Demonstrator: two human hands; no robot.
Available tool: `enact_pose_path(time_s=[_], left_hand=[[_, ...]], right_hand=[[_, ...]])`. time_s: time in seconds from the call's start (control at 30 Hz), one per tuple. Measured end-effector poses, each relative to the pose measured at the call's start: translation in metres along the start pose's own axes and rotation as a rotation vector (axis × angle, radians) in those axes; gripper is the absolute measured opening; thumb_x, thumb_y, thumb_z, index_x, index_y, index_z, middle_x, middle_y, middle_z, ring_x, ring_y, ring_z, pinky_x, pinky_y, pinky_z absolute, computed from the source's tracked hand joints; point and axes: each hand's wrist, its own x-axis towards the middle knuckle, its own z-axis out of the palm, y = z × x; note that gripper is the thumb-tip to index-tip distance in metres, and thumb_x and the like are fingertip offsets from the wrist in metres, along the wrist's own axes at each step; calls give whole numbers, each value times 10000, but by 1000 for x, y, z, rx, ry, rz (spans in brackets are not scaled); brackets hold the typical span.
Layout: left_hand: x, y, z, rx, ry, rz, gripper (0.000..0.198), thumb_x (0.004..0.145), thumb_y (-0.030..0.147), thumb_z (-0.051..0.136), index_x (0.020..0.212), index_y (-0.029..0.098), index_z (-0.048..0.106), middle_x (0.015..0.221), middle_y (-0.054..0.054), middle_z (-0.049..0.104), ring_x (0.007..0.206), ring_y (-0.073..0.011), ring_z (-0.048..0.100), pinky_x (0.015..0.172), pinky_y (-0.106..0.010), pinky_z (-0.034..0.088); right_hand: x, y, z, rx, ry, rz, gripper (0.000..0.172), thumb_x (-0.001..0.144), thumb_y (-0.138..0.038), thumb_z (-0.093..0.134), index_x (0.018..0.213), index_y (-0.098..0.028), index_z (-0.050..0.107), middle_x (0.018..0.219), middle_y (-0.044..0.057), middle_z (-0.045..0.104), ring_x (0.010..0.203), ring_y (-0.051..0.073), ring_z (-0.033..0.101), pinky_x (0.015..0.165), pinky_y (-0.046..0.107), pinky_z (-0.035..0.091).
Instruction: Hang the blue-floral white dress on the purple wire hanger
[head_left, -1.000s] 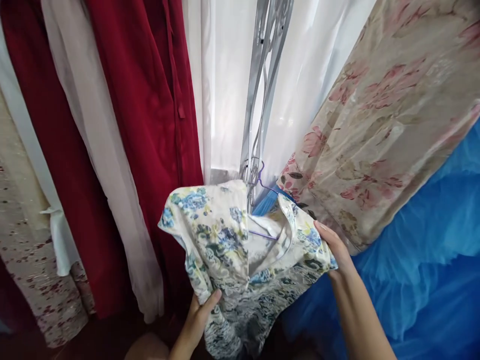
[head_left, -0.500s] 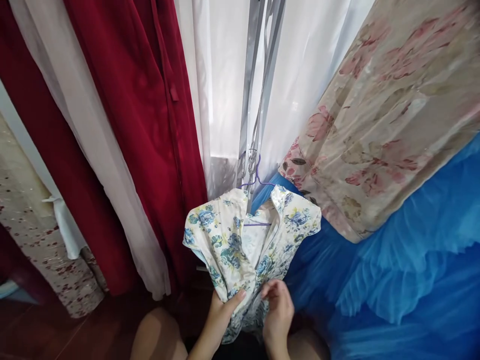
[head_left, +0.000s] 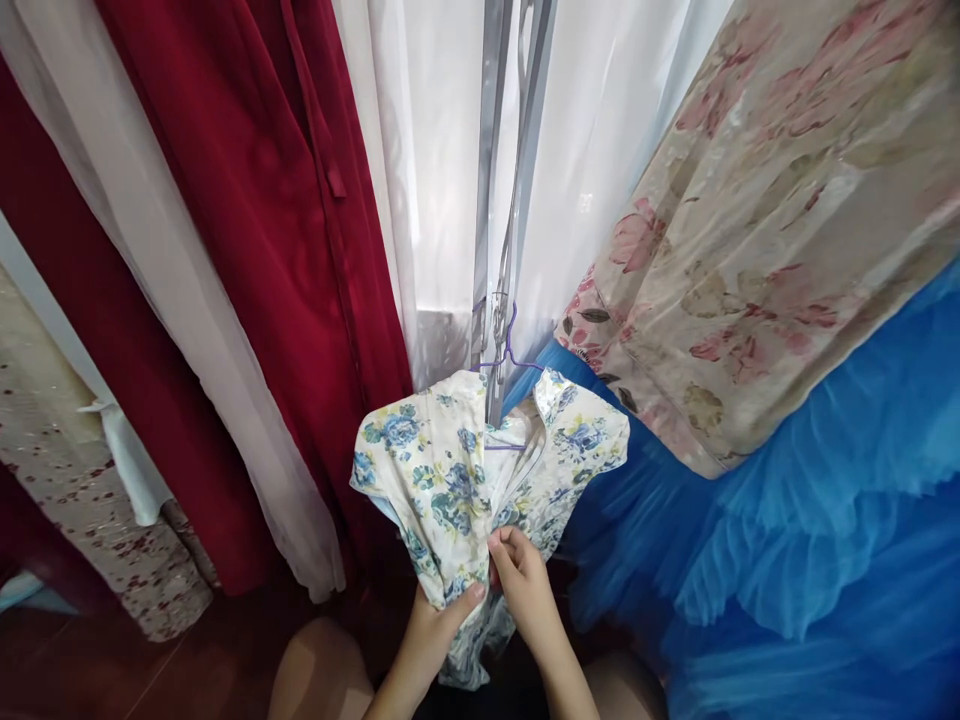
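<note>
As far as I see, floral top (head_left: 450, 480): already on purple hanger (head_left: 510, 345), neck gaping.
My left hand (head_left: 442, 625): gripping its side.
My right hand (head_left: 525, 580): pinching front edge.

White short-sleeved garment (head_left: 452, 490), blue roses, green/yellow leaves. On a purple wire hanger (head_left: 509, 346), hook at top, lower bar visible through the neck opening. Sleeves spread left and right, neckline gaping in a V, front creased, lower part bunched and narrowing toward bottom of view.
</note>
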Motion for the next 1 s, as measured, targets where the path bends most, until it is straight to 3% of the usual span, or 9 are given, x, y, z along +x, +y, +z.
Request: enact_pose_path(time_s=[0.3, 0.47, 0.6, 0.67, 0.73, 0.8, 0.87, 0.93, 1.0], left_hand=[[-4, 9, 27, -136, 35, -37, 653, 599, 441, 891, 1161, 157, 719, 1241, -177, 704, 1252, -409, 593, 1093, -511, 451], [10, 6, -17, 4, 68, -126, 674, 613, 477, 870, 1158, 131, 674, 1164, -177, 722, 1203, -410, 618, 1069, -513, 462], [23, 0, -42, 268, 413, 126, 692, 692, 537, 781, 1215, 135, 569, 1215, -194, 651, 1191, -415, 586, 1061, -567, 428], [18, -6, -29, 401, 502, 369, 635, 756, 476, 736, 1263, 162, 519, 1314, -194, 567, 1258, -390, 524, 1097, -551, 385], [7, -15, -2, 472, 352, 490, 528, 806, 370, 693, 1272, 188, 524, 1374, -183, 516, 1312, -358, 480, 1120, -508, 365], [-4, -23, 27, 444, 177, 466, 424, 841, 296, 642, 1246, 205, 551, 1332, -165, 554, 1278, -328, 516, 1086, -461, 405], [-10, -27, 49, 348, 130, 364, 307, 880, 299, 592, 1175, 215, 573, 1111, -123, 649, 1061, -283, 630, 933, -395, 502], [-9, -24, 58, 276, 120, 287, 148, 908, 349, 570, 979, 220, 589, 793, -41, 623, 742, -214, 624, 721, -311, 517], [-4, -17, 58, 281, 66, 311, 175, 907, 376, 581, 830, 220, 575, 685, -14, 562, 642, -187, 568, 656, -282, 485]], right_hand=[[1, -19, 0, -6, -45, -48, 380, 893, -530, 584, 717, -218, 459, 615, -61, 380, 573, 124, 354, 549, 251, 301], [-14, -14, -14, 135, -130, 74, 456, 897, -579, 561, 635, -219, 465, 456, -81, 361, 408, 88, 272, 442, 244, 225], [-25, -1, -19, 190, -56, 115, 517, 822, -679, 597, 647, -195, 545, 404, -76, 387, 363, 72, 252, 410, 229, 161], [-28, -2, -15, 179, -65, 132, 521, 803, -678, 617, 651, -181, 578, 398, -66, 419, 355, 69, 275, 406, 220, 160], [-30, -8, -10, 166, -90, 135, 499, 804, -644, 635, 648, -171, 605, 399, -55, 454, 355, 69, 305, 403, 211, 183], [-33, -17, -6, 139, -103, 116, 475, 821, -602, 644, 639, -165, 616, 407, -45, 483, 363, 69, 330, 406, 204, 219], [-36, -25, -6, 98, -102, 94, 469, 850, -584, 633, 652, -159, 630, 418, -34, 513, 367, 70, 358, 409, 199, 247], [-37, -33, -9, 69, -96, 88, 482, 864, -596, 617, 681, -151, 651, 425, -19, 547, 356, 75, 385, 400, 197, 262], [-32, -42, -14, 64, -74, 87, 498, 845, -615, 626, 679, -147, 660, 420, -9, 567, 332, 78, 393, 385, 199, 271]])
